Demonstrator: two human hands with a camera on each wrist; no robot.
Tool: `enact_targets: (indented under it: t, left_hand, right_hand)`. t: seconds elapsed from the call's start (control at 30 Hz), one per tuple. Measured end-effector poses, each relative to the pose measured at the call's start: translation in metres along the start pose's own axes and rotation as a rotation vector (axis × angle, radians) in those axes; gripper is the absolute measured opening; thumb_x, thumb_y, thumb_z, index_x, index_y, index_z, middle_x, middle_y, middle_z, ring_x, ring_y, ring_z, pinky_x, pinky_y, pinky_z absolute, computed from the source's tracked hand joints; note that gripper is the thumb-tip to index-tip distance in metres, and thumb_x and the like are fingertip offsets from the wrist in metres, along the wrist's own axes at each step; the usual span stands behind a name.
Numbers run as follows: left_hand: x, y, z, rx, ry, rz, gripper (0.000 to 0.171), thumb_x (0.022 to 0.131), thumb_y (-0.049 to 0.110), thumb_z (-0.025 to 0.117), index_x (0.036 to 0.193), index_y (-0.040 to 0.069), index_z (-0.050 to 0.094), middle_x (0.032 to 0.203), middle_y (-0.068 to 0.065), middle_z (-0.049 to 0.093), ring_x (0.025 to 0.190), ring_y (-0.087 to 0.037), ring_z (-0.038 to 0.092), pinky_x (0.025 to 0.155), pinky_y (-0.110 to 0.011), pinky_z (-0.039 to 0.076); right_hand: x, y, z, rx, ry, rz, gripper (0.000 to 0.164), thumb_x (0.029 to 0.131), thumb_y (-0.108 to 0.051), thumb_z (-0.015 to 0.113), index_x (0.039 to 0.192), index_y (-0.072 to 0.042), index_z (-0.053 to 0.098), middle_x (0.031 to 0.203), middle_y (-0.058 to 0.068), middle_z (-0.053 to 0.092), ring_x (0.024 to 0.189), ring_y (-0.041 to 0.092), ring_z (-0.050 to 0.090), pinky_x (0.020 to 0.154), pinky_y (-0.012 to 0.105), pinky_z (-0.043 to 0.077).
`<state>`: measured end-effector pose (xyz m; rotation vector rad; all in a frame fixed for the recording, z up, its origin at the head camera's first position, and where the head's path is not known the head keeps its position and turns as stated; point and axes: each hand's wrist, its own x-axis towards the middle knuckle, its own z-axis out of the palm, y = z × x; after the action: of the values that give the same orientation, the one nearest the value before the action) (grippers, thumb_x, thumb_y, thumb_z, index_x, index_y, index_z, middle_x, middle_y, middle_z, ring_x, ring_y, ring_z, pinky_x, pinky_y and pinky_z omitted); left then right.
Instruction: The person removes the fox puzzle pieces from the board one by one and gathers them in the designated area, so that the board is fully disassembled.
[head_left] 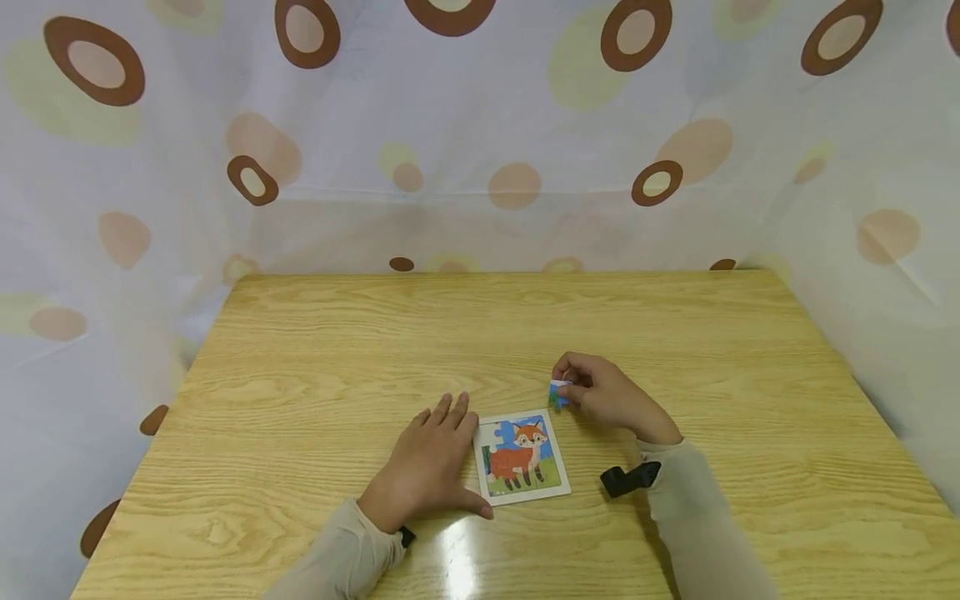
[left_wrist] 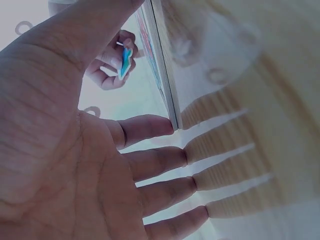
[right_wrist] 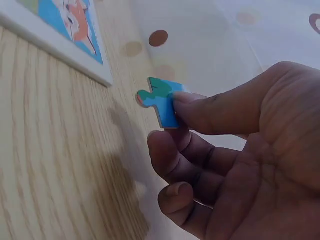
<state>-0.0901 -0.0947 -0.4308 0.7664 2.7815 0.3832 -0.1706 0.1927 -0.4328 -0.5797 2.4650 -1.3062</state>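
Observation:
A square fox puzzle (head_left: 522, 458) in a white frame lies on the table, with a bare white gap at its upper left corner. My left hand (head_left: 431, 462) rests along the frame's left side, fingers straight, the index fingertip at its upper corner and the thumb by the lower one. In the left wrist view the straight fingers (left_wrist: 160, 162) reach down to the tabletop. Just beyond the frame's upper right corner, my right hand (head_left: 609, 398) pinches a blue and green puzzle piece (right_wrist: 165, 102) between thumb and fingers, held above the table.
The wooden table (head_left: 337, 333) spreads out around the puzzle. A patterned cloth (head_left: 465, 108) hangs behind it and along both sides. Black straps circle both wrists, and a black camera mount (head_left: 628, 479) sticks out from the right one.

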Motion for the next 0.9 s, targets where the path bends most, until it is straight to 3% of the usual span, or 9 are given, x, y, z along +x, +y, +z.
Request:
enact_targets:
  t: [0.53, 0.9]
  left_hand:
    - [-0.001, -0.003, -0.001, -0.02, -0.007, 0.014, 0.108, 0.065, 0.067, 0.089, 0.145, 0.006, 0.049, 0.163, -0.024, 0.032, 0.151, -0.044, 0.03, 0.115, -0.059, 0.035]
    - [-0.001, -0.003, 0.0, -0.01, -0.013, 0.007, 0.111, 0.066, 0.069, 0.087, 0.148, 0.008, 0.047, 0.164, -0.023, 0.03, 0.152, -0.042, 0.027, 0.116, -0.059, 0.033]
  right_hand:
    - [-0.002, 0.01, -0.008, -0.191, 0.126, 0.083, 0.006, 0.097, 0.001, 0.067, 0.097, 0.0, 0.061, 0.085, 0.008, 0.062, 0.076, 0.02, 0.056, 0.069, 0.035, 0.047]
    - [0.0, 0.012, -0.005, -0.276, 0.137, 0.086, 0.005, 0.098, -0.001, 0.067, 0.096, -0.001, 0.062, 0.089, 0.009, 0.06, 0.077, 0.022, 0.054, 0.071, 0.038, 0.046]
